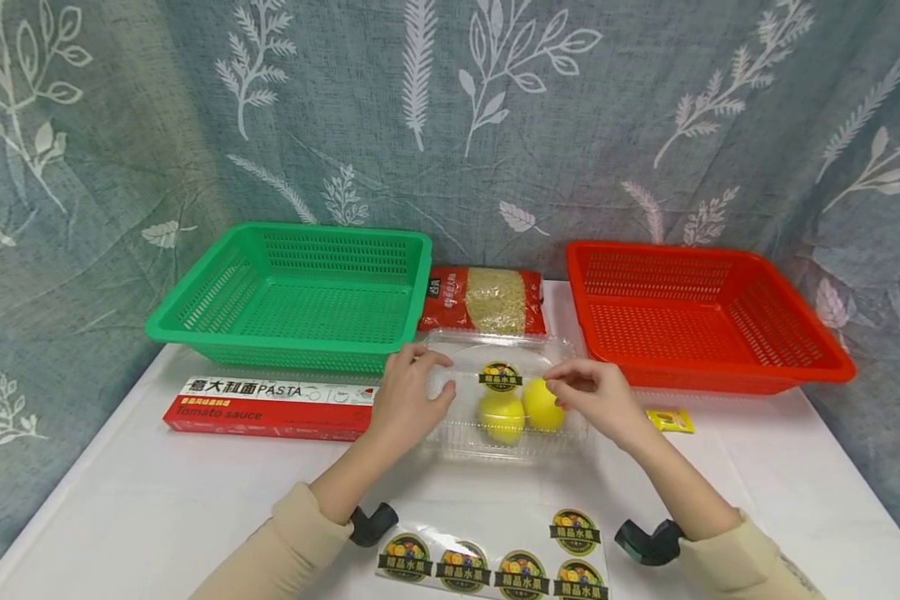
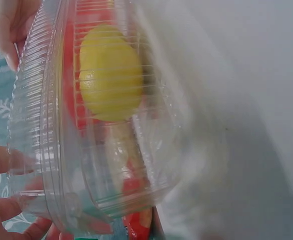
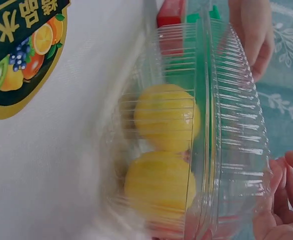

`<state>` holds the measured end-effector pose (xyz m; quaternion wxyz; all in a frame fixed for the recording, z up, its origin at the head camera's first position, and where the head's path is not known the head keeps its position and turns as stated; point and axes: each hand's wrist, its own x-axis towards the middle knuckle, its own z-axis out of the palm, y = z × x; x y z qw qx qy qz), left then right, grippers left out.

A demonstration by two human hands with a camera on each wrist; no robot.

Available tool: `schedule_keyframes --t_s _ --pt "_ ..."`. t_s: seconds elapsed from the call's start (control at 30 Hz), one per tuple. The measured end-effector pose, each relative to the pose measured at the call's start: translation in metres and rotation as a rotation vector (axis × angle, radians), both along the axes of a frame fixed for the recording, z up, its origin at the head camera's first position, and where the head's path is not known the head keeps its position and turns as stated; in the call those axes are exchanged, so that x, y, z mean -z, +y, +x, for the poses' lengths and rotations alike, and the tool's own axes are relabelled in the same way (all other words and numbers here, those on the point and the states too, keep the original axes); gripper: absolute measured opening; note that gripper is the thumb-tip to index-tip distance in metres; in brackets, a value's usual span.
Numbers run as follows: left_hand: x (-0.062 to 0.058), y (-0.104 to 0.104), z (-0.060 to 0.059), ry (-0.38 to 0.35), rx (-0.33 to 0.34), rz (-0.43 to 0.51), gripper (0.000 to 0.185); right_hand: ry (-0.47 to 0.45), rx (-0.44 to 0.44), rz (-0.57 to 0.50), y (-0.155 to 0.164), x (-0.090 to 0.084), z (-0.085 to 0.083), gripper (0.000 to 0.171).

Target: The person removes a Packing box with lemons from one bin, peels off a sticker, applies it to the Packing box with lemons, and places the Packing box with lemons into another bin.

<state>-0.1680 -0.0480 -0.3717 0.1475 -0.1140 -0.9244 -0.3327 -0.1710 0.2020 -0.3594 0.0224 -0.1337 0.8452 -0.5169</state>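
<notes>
On the white tabletop (image 1: 120,500), midway between a green basket (image 1: 292,292) and a red basket (image 1: 708,312), sits a clear plastic box (image 1: 502,396) with two lemons (image 1: 521,408) inside and a round fruit sticker (image 1: 500,376) on its lid. The left hand (image 1: 407,398) holds the box's left edge, its fingers (image 1: 429,360) curled over the ribbed rim, and the left wrist view shows fingertips (image 2: 6,210) pressed against that rim. The right hand (image 1: 598,398) grips the box's right side, its fingers (image 1: 566,385) bent and pinched together on the lid just above the nearer lemon. A packet of pasta (image 1: 483,300) lies just behind the box, between the two baskets. A long red and white pasta carton (image 1: 270,407) lies to the left, in front of the green basket. A sheet of round stickers (image 1: 495,562) lies close to the person, between the two forearms, and a small yellow sachet (image 1: 669,419) rests in front of the red basket.
</notes>
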Motion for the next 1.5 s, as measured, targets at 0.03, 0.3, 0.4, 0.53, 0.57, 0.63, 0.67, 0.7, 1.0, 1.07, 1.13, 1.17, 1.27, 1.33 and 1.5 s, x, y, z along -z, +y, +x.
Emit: schedule_keyframes --t_s 0.03,0.3,0.4,0.53,0.57,0.63,0.67,0.7,1.0,1.07,1.13,1.17,1.27,1.33,1.5 --pt "0.0 -0.001 0.0 -0.006 -0.002 0.007 0.022 -0.002 0.001 -0.007 0.001 -0.001 0.001 0.02" --pt "0.003 -0.004 0.003 -0.022 0.018 0.053 0.032 0.009 0.03 -0.048 0.013 -0.003 0.011 0.02" --pt "0.007 -0.005 0.002 -0.02 0.021 0.067 0.038 -0.001 0.052 -0.051 0.019 -0.003 0.014 0.021" --pt "0.01 -0.006 0.001 -0.01 0.023 0.088 0.047 0.0 0.073 -0.055 0.026 -0.002 0.016 0.023" --pt "0.011 -0.006 0.001 -0.01 0.025 0.095 0.049 0.007 0.075 -0.057 0.028 -0.002 0.017 0.023" --pt "0.012 -0.007 0.001 -0.015 0.03 0.108 0.053 0.021 0.079 -0.067 0.031 -0.003 0.018 0.022" --pt "0.013 -0.007 0.001 -0.02 0.035 0.113 0.055 0.027 0.079 -0.077 0.032 -0.003 0.018 0.022" --pt "0.013 -0.008 0.001 -0.03 0.036 0.117 0.057 0.032 0.08 -0.084 0.034 -0.004 0.019 0.022" --pt "0.018 -0.01 0.001 -0.141 0.059 0.183 0.065 0.027 0.111 -0.122 0.046 -0.005 0.024 0.027" --pt "0.019 -0.011 0.0 -0.158 0.078 0.199 0.065 0.023 0.12 -0.12 0.05 -0.004 0.025 0.028" --pt "0.021 -0.012 0.0 -0.172 0.1 0.214 0.065 0.022 0.133 -0.111 0.054 -0.004 0.026 0.028" --pt "0.021 -0.012 -0.001 -0.184 0.109 0.22 0.065 0.022 0.139 -0.108 0.056 -0.004 0.026 0.029" --pt "0.024 -0.013 -0.002 -0.227 0.128 0.247 0.066 0.014 0.157 -0.102 0.061 -0.004 0.027 0.032" --pt "0.026 -0.013 -0.003 -0.26 0.136 0.279 0.066 0.007 0.166 -0.104 0.065 -0.004 0.027 0.032" --pt "0.027 -0.014 -0.006 -0.305 0.143 0.345 0.065 -0.03 0.196 -0.105 0.074 -0.005 0.028 0.023"
